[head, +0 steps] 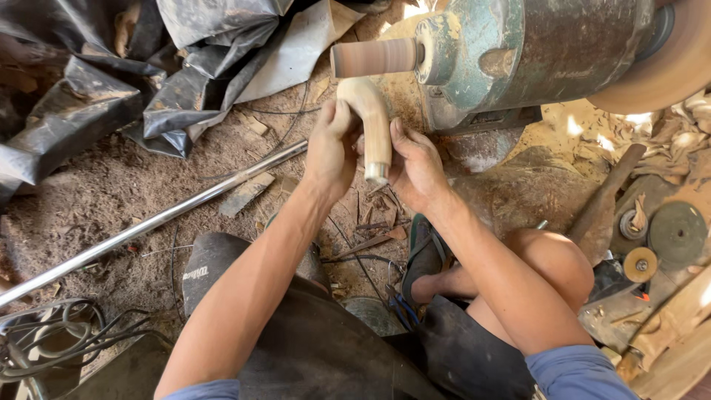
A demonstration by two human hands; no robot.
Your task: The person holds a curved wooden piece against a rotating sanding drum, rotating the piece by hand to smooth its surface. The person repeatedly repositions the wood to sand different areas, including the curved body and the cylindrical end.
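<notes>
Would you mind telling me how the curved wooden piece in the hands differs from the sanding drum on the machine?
The curved wooden piece is pale and bent like a hook; the sanding drum is reddish-brown and a straight cylinder. The wooden piece is gripped by the left hand and right hand, while the drum is fixed on the green machine's shaft. The piece points mostly downward; the drum lies horizontal. Both are rounded, and the piece's bend sits right under the drum.

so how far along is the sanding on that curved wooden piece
Done: the curved wooden handle already has its hooked shape and looks pale and smooth. In hand: the left hand and right hand hold its bend up under the sanding drum. Left: I can't tell which spots remain rough.
</notes>
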